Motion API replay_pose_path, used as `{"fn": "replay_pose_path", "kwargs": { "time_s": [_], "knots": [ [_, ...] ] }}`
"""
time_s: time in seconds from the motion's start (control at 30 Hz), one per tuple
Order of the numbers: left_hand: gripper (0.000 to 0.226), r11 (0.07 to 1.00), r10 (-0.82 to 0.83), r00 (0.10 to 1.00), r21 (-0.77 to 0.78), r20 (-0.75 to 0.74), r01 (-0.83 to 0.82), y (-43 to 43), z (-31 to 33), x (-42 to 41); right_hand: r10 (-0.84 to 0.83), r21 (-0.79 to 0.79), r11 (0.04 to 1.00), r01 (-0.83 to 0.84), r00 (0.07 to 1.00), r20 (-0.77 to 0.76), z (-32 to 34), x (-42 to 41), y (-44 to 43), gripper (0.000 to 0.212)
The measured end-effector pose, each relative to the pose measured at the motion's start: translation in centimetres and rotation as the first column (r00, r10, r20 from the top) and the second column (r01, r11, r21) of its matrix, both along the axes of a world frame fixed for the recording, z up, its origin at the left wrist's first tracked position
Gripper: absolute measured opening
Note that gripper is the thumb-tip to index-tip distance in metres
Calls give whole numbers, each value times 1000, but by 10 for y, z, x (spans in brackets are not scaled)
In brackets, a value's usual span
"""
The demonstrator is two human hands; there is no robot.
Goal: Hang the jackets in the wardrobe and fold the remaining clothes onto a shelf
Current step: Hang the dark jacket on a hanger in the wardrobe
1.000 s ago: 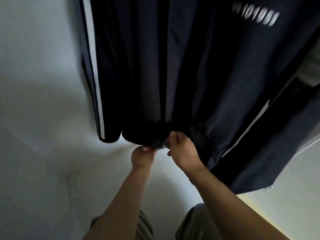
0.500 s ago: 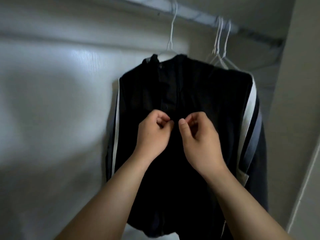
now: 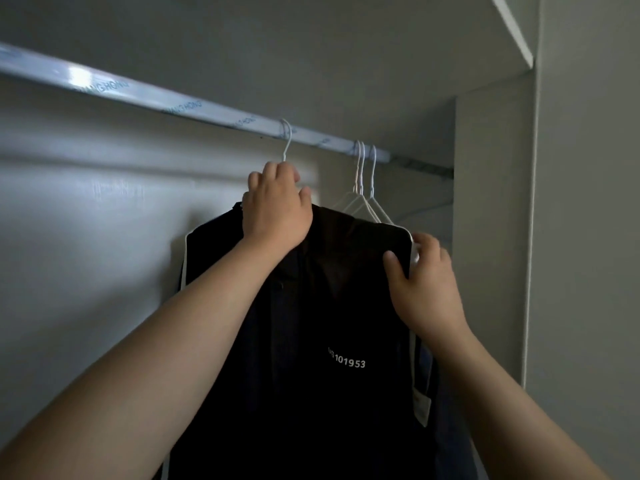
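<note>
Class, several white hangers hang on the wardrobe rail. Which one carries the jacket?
The leftmost hanger, hooked alone beside the left hand, carries the dark jacket. The bunched hangers to its right are bare.

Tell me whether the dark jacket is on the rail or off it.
On. The dark jacket hangs from a white hanger whose hook loops over the rail.

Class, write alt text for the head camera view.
Two bare hands adjust a dark jacket on a white hanger on a wardrobe rail: left hand at the collar, right hand gripping the shoulder. Empty hangers hang alongside.
</note>
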State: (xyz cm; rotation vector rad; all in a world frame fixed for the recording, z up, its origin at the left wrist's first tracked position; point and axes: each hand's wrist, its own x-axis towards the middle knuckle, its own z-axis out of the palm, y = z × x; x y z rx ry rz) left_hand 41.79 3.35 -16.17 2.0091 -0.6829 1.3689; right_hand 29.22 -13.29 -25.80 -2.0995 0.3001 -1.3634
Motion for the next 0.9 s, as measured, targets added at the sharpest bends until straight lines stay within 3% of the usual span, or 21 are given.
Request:
{"fn": "replay_pose_path", "kwargs": {
  "time_s": [0.1,0.17,0.23,0.33,0.43,0.53,0.63,0.77,0.9],
  "knots": [
    [30,989,-62,997,-129,39,66,1,-3,-1,71,-46,996,-72,997,-27,19,10,-4,43],
    [32,983,-79,996,-169,-39,72,3,-5,2,36,-115,993,-38,999,-18,36,14,-3,44],
    [35,988,-78,982,-146,-170,54,8,-2,6,-22,-189,982,13,999,-47,54,17,0,61],
    [46,1000,-11,959,-28,-283,3,17,12,11,-23,-252,967,-49,962,-273,85,25,2,65],
    [66,993,42,905,114,-423,7,17,24,8,106,-106,979,-172,886,-452,104,36,0,59],
    [67,990,-38,847,93,-530,103,15,29,2,288,119,956,-267,790,-541,106,38,-3,57],
    [64,983,-113,805,53,-582,177,18,31,3,447,308,894,-326,694,-564,105,34,-3,41],
    [50,971,-190,770,2,-609,241,23,34,6,428,316,901,-296,725,-539,108,31,4,20],
    [35,926,-365,707,-158,-606,343,27,36,-1,320,170,947,-274,731,-603,118,32,13,25]
  ]
}}
